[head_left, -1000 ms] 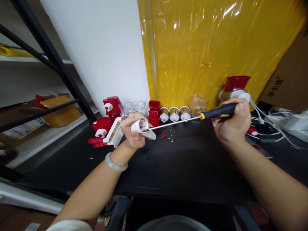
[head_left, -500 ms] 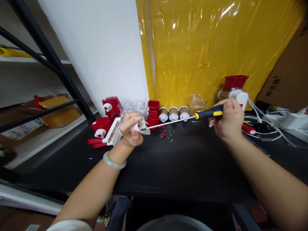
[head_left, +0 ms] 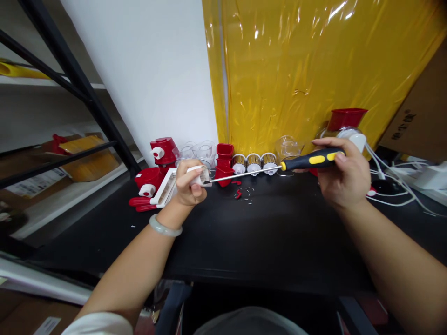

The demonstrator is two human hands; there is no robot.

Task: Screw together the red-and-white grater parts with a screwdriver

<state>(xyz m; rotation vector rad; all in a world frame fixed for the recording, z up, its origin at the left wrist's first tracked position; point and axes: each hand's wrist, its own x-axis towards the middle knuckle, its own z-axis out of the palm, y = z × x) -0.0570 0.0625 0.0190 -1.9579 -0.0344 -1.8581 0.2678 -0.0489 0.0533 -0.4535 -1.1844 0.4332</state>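
My left hand (head_left: 189,185) is closed around a small white plastic part (head_left: 199,175), its hollow side turned to the right. In my right hand (head_left: 345,174) is a screwdriver (head_left: 307,161) with a black and yellow handle, gripped between thumb and fingers. The long steel shaft (head_left: 244,174) runs nearly level to the left, and its dark tip (head_left: 207,182) reaches the white part. Whether the tip sits in a screw I cannot tell. Below the shaft, several small screws (head_left: 249,195) and a little red piece (head_left: 238,194) lie on the black table (head_left: 265,242).
Along the wall stand red housings (head_left: 164,151), a white frame with red handles (head_left: 164,188), clear plastic parts (head_left: 204,151), red hoppers (head_left: 224,163) and grater drums (head_left: 253,163). White cables (head_left: 398,186) lie at right. A black shelf post (head_left: 87,102) rises at left.
My right hand has loosened and shifted its grip on the screwdriver, with fingers now more spread along the handle. The white part has turned slightly in my left hand, and the camera view has shifted slightly.
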